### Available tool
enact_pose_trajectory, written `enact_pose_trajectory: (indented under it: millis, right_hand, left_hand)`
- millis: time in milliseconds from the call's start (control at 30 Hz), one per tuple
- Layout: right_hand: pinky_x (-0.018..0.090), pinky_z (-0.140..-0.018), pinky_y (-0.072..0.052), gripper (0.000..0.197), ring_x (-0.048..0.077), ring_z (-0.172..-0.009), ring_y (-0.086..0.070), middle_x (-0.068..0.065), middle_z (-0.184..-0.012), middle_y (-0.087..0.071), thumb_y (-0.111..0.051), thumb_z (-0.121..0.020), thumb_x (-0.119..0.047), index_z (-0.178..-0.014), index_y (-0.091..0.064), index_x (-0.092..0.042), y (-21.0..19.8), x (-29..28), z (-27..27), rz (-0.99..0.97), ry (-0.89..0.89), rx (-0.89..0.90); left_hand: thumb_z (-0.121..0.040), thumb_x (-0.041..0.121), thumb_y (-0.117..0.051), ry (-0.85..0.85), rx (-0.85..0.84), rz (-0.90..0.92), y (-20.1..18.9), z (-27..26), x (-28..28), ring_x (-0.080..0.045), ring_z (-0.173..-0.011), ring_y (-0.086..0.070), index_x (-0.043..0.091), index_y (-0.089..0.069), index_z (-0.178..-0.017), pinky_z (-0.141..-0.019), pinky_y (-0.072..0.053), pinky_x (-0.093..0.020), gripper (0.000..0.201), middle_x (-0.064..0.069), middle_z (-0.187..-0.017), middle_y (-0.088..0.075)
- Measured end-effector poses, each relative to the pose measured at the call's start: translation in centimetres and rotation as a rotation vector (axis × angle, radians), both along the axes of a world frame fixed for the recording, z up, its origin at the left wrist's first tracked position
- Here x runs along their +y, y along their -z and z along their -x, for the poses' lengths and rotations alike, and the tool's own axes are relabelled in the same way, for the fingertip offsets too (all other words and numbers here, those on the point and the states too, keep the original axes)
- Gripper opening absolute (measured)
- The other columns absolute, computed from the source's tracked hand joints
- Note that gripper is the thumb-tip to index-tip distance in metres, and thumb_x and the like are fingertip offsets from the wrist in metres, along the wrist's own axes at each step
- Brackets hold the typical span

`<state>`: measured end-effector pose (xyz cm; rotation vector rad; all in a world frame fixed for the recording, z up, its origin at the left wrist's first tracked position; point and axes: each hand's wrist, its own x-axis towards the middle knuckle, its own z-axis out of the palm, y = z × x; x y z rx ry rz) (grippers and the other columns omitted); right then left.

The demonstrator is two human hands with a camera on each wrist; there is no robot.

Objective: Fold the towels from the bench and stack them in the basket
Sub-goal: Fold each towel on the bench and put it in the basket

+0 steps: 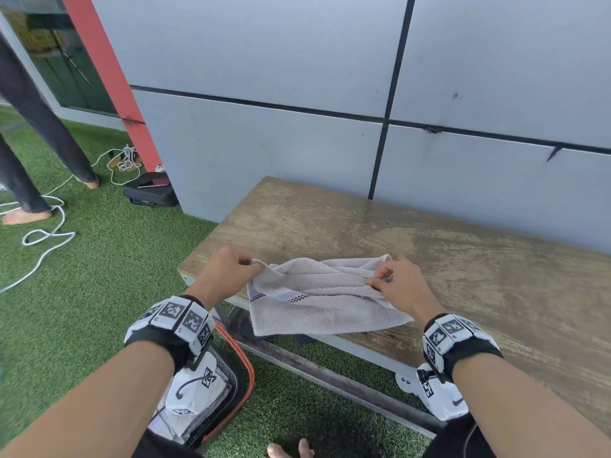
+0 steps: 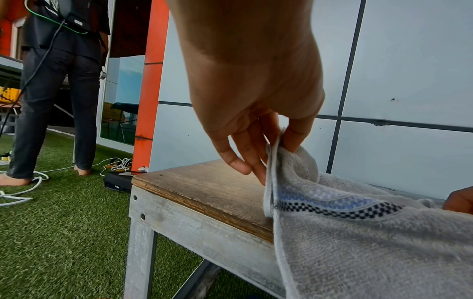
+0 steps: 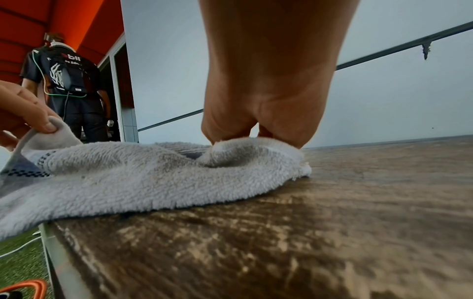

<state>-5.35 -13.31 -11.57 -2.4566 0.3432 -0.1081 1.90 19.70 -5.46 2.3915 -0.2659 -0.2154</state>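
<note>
The towel lies lengthwise along the table's near edge, pinched between the left hand and right hand at opposite ends.

one grey towel with one checkered band, lying on one wooden desk. two hands: left hand and right hand, each pinching a towel corner. one orange-rimmed basket on the grass, partly hidden. one black case by the wall. one other person standing, seen from behind. white cables, number unclear.
</note>
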Motion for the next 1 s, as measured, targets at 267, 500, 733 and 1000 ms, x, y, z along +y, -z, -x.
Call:
enact_pose_trajectory:
  millis: [267,500,733,1000]
  right_hand:
    - [0.028,-0.064,-0.049,0.016,0.015,-0.072,-0.057,0.001,-0.085,-0.063,-0.066,-0.095,-0.022,-0.081,-0.061,-0.017,0.1,0.7,-1.5,-0.037,0.078,-0.075]
    - [0.023,-0.055,-0.042,0.015,0.012,-0.062,-0.052,-0.001,-0.077,-0.060,-0.067,-0.095,-0.016,-0.085,-0.061,-0.007,-0.6,1.3,-1.6,0.022,0.008,0.007]
    - [0.031,-0.061,-0.053,0.018,0.016,-0.063,-0.057,-0.001,-0.079,-0.064,-0.069,-0.093,-0.014,-0.080,-0.062,-0.004,-1.3,1.3,-1.3,0.023,-0.004,0.061]
    - [0.026,-0.047,-0.042,0.030,0.017,-0.050,-0.047,0.009,-0.068,-0.065,-0.067,-0.094,-0.007,-0.065,-0.060,-0.008,-1.6,1.3,-0.8,0.041,-0.012,0.118]
  left_hand:
    - [-0.091,0.020,-0.066,-0.005,0.014,-0.011,0.3,-0.2,-0.1,-0.011,-0.044,-0.029,0.009,-0.055,-0.063,-0.040,-0.023,-0.017,0.032,-0.004,-0.055,-0.040]
    - [-0.091,0.016,-0.064,0.020,0.018,0.016,0.7,-0.4,0.1,-0.011,-0.044,-0.029,0.002,-0.055,-0.061,-0.040,-0.022,-0.016,0.034,-0.006,-0.055,-0.041]
    - [-0.092,0.020,-0.064,0.025,0.025,-0.021,1.4,-0.3,0.0,-0.011,-0.045,-0.031,0.010,-0.054,-0.062,-0.043,-0.024,-0.020,0.034,-0.004,-0.055,-0.041]
    - [-0.092,0.022,-0.065,-0.007,0.067,-0.009,1.9,-0.4,0.1,-0.014,-0.048,-0.036,-0.004,-0.063,-0.069,-0.044,-0.027,-0.022,0.035,-0.006,-0.057,-0.048]
